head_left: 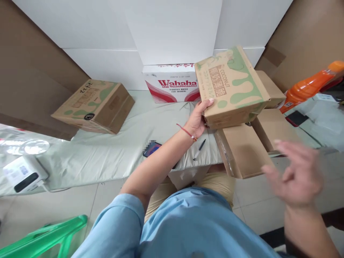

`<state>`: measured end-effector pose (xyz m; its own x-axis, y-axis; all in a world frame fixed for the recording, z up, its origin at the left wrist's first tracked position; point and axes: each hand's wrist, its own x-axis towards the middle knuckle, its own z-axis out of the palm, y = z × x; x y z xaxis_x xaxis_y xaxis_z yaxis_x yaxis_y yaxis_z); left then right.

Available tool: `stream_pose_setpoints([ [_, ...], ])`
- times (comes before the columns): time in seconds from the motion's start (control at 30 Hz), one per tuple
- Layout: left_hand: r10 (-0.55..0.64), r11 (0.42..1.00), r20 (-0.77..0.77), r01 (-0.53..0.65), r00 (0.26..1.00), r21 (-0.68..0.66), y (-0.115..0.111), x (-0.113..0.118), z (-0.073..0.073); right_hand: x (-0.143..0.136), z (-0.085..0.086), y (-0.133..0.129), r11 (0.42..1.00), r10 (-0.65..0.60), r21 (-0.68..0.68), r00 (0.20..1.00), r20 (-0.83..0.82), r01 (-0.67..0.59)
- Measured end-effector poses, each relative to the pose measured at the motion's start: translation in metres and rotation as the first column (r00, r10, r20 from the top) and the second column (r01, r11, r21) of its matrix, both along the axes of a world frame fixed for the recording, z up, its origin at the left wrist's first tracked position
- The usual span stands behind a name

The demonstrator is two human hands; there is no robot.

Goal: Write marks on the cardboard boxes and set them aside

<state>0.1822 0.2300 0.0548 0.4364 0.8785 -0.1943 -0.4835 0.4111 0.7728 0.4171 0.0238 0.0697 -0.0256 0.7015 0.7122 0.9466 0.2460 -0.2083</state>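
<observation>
In the view from my head, my left hand (pixel 200 116) holds the coconut box (pixel 233 89) by one low corner. My thumb is on the printed side and my other fingers go behind it, so I can't tell how tight they are. The box is tilted, above the flaps of an open box (pixel 244 150). I can't see if it leans on anything. My right hand (pixel 298 175) is blurry, with its fingers loose and nothing in them, near the open box.

I think the coconut box could tip and slip, because just one hand has it, and only at a corner. If it is heavy, my wrist could twist. It could bend a flap if it drops. The orange bottle (pixel 306 89) leans close by on the right, so a swing that way could knock it. The pen (pixel 199 149) lies below my left hand and could roll off the table (pixel 118 143) if bumped.
</observation>
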Motion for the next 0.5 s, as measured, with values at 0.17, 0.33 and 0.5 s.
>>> stream_pose_setpoints([
  [0.17,0.067,0.998,0.064,-0.069,0.996,0.016,-0.044,-0.045,0.014,-0.004,-0.051,-0.039,0.902,0.217,-0.419,0.947,0.237,-0.102],
  [0.33,0.395,0.915,0.080,-0.400,0.915,0.049,-0.083,-0.107,0.034,-0.012,-0.072,-0.014,0.908,0.078,-0.419,0.978,0.192,0.009],
  [0.5,0.697,0.711,0.017,-0.694,0.717,0.115,-0.128,-0.188,0.041,-0.072,-0.057,0.005,0.916,0.227,-0.331,0.973,-0.043,-0.228],
])
